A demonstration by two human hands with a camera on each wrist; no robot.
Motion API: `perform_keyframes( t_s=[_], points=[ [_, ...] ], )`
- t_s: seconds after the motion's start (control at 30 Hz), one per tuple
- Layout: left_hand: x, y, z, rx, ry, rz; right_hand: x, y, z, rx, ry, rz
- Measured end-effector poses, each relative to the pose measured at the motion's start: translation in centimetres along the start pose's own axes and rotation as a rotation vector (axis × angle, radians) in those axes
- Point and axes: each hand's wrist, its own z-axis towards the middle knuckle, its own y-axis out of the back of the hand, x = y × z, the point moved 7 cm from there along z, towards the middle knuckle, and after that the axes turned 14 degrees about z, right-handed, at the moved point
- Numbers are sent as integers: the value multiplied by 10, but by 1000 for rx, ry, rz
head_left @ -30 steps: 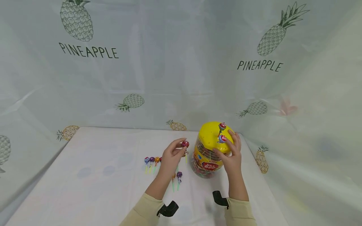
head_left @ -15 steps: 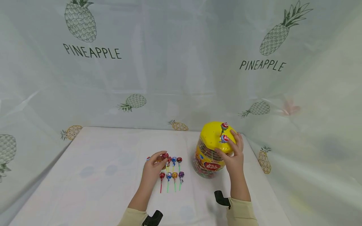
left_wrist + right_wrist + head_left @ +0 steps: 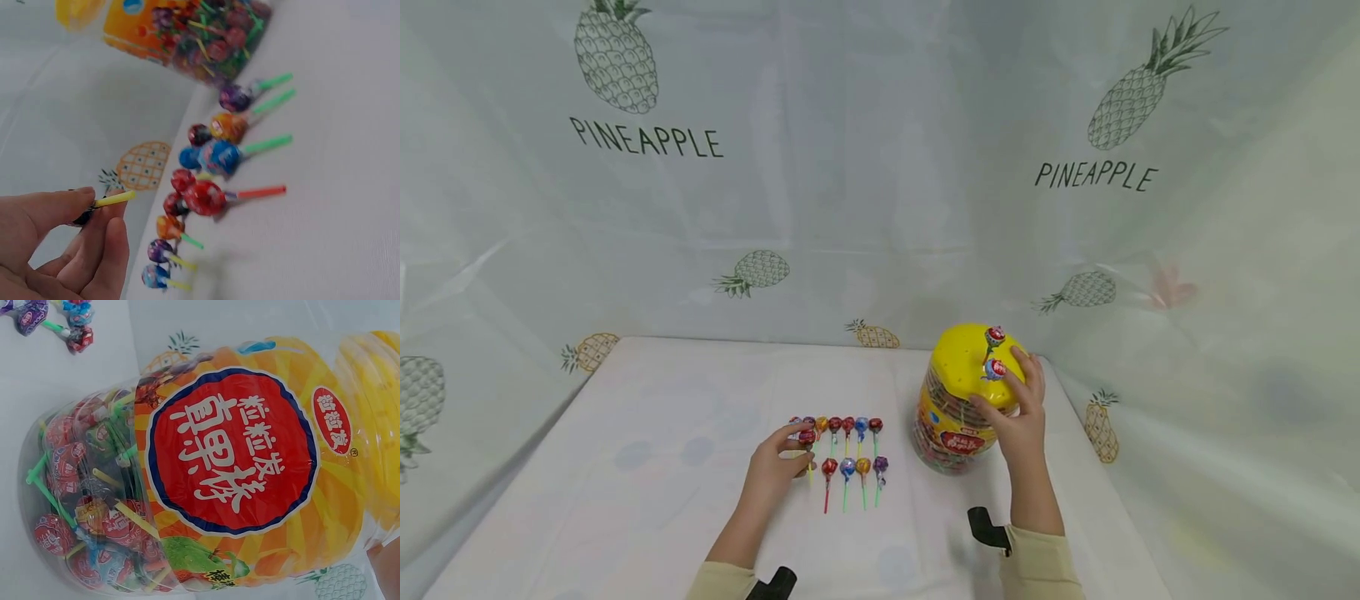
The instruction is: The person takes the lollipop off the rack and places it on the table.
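Observation:
My left hand (image 3: 769,471) pinches a lollipop (image 3: 807,437) with a dark red wrapper between thumb and fingers, at the left end of the laid-out lollipops. Its yellow stick (image 3: 115,199) points out past the thumb in the left wrist view. On the table two rows of wrapped lollipops lie side by side; a red one (image 3: 829,467) starts the near row, and the far row runs right to another red one (image 3: 876,425). My right hand (image 3: 1021,417) grips the yellow lid (image 3: 958,358) of a clear jar (image 3: 50,462) full of lollipops.
The white table (image 3: 662,508) reaches back to a hanging curtain (image 3: 880,167) printed with pineapples. Two lollipop shapes (image 3: 994,369) stand out on the jar lid. An orange and red label (image 3: 234,450) wraps the jar.
My left hand has carried the red lollipop from beside the jar leftward and down to the left end of the rows. My right hand stays on the lid.

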Motion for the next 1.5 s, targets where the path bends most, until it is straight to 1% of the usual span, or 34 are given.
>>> perform_keyframes(
  t_s=[0.17, 0.37, 0.5, 0.67, 0.73, 0.8, 0.97, 1.17, 1.33, 1.5],
  points=[
    [9, 2, 2, 34, -16, 67, 0, -1, 0, 2, -10, -2],
    [19, -9, 5, 106, -28, 180, 2, -1, -1, 5, -13, 3],
    [23, -15, 7, 141, -48, 248, 2, 0, -1, 3, -12, 7],
    [25, -18, 9, 166, -94, 316, -18, 5, 3, -11, -27, 17],
    [26, -19, 8, 172, -108, 327, -27, 8, 4, -12, -22, 17],
    [25, -21, 7, 180, -119, 344, -29, 8, 4, -8, -2, 23],
    [26, -26, 6, 183, -159, 392, -30, 9, 5, 0, 43, 30],
    [26, -27, 7, 150, -193, 429, -30, 11, 5, -2, 34, 26],
    [26, -29, 8, 152, -198, 455, -31, 10, 4, 2, 31, 26],
    [26, -31, 7, 146, -181, 487, -32, 10, 5, 6, 33, 13]
  ],
)
